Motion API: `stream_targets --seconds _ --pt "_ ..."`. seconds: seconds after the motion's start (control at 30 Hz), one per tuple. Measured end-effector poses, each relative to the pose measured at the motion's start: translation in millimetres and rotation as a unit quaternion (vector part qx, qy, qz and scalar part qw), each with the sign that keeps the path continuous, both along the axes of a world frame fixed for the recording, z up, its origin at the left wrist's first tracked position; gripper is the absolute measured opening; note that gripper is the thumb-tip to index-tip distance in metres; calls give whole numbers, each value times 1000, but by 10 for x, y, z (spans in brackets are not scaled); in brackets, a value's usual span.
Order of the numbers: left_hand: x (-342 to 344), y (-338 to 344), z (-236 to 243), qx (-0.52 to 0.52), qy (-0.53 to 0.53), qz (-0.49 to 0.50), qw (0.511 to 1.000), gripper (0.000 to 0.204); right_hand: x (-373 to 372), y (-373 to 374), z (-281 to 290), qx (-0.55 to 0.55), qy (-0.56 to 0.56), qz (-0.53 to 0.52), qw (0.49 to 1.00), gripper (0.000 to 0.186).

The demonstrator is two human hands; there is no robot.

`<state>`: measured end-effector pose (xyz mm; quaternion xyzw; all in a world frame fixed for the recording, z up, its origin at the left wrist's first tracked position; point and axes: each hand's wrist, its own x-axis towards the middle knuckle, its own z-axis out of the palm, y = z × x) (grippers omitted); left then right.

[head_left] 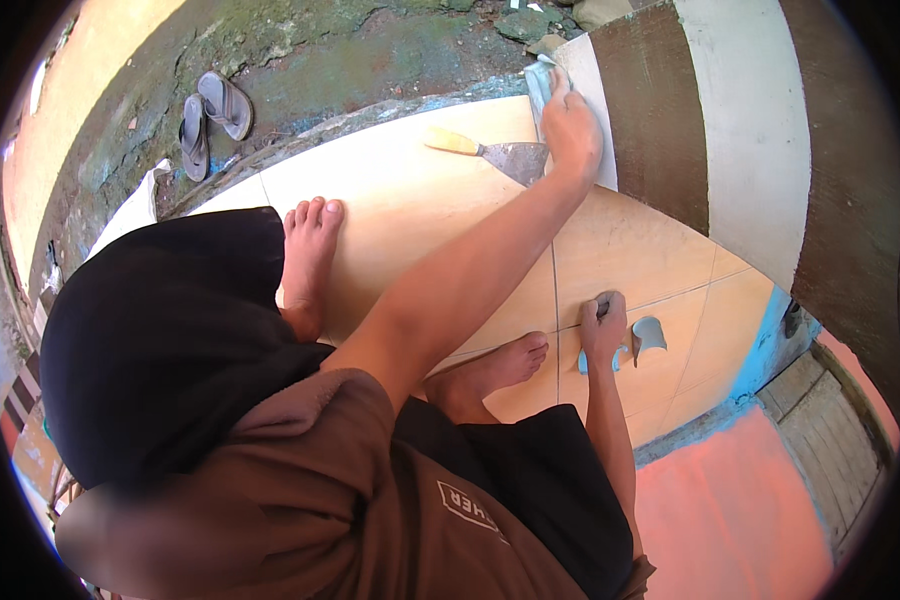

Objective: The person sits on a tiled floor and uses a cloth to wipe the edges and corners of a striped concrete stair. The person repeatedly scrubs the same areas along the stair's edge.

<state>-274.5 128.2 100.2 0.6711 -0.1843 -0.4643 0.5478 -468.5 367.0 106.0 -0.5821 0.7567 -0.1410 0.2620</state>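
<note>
My left hand [572, 135] reaches out to the pale blue end [538, 85] of the low striped wall. Its fingers press there, bent around something I cannot make out. By its wrist a putty knife [518, 158] with a yellow handle lies on the beige tiles [390, 215]. My right hand [604, 325] rests low over the tiles with fingers curled into a fist; whatever they may hold is hidden. Beside it stands a curled grey piece of sheet [650, 337], perhaps sandpaper. A light blue curved piece [585, 361] shows partly behind my right wrist.
My bare feet [310, 255] are on the tiles. The wall with brown and white stripes [660, 100] bounds the right side. Grey flip-flops [226, 105] lie on the mossy ground at the upper left. A pink surface [725, 510] lies beyond a blue-painted edge at the lower right.
</note>
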Motion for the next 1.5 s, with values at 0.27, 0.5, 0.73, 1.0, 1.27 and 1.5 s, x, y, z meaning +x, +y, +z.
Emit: stream_targets --seconds 0.27,0.5,0.73,1.0,1.27,1.5 --pt "-3 166 123 -15 62 -28 998 55 -28 86 35 18 63 0 998 9" --pt "47 -11 133 14 64 -43 997 56 103 0 85 20 7 58 998 21" --pt "107 -90 214 54 73 -50 995 56 1105 -888 340 111 78 419 898 52" --pt "130 -101 253 40 113 -50 992 58 1489 -1427 67 -22 104 434 894 68" --pt "-136 573 575 11 129 -54 990 55 655 -328 241 165 105 267 944 69" --pt "-96 450 466 -25 111 -15 993 56 148 82 110 3 112 106 988 61"
